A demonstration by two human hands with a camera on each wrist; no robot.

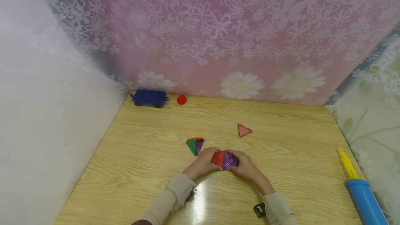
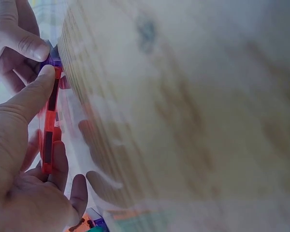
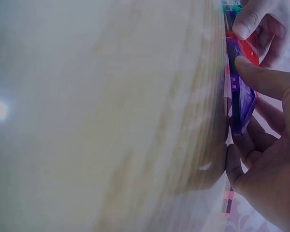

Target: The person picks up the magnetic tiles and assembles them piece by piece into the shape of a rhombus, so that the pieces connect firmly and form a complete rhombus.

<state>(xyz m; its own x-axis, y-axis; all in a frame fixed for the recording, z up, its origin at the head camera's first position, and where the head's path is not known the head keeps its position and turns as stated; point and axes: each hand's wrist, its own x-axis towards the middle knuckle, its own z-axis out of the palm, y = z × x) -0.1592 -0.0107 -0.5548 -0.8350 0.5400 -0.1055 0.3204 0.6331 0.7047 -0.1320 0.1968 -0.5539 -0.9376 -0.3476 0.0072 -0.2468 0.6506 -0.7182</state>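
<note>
Between my two hands sits a red magnetic tile [image 1: 219, 158] edge to edge with a purple magnetic tile piece [image 1: 230, 160], low over the wooden table. My left hand [image 1: 203, 163] grips the red one, thumb on its near edge and fingers behind, as the left wrist view shows along the red edge [image 2: 49, 140]. With thumb and fingers, my right hand [image 1: 248, 168] holds the purple piece, its raised facets [image 3: 245, 104] facing outward in the right wrist view. Just beyond my left hand stands a small cluster of green [image 1: 191, 145], purple and orange triangular tiles.
A pink triangle tile [image 1: 243, 130] lies flat farther back. By the rear wall are a blue toy wagon [image 1: 150, 97] and a small red object [image 1: 181, 99]. At the right edge lies a blue and yellow pump [image 1: 364, 195]. Flowered curtain and white wall border the table [image 1: 150, 141].
</note>
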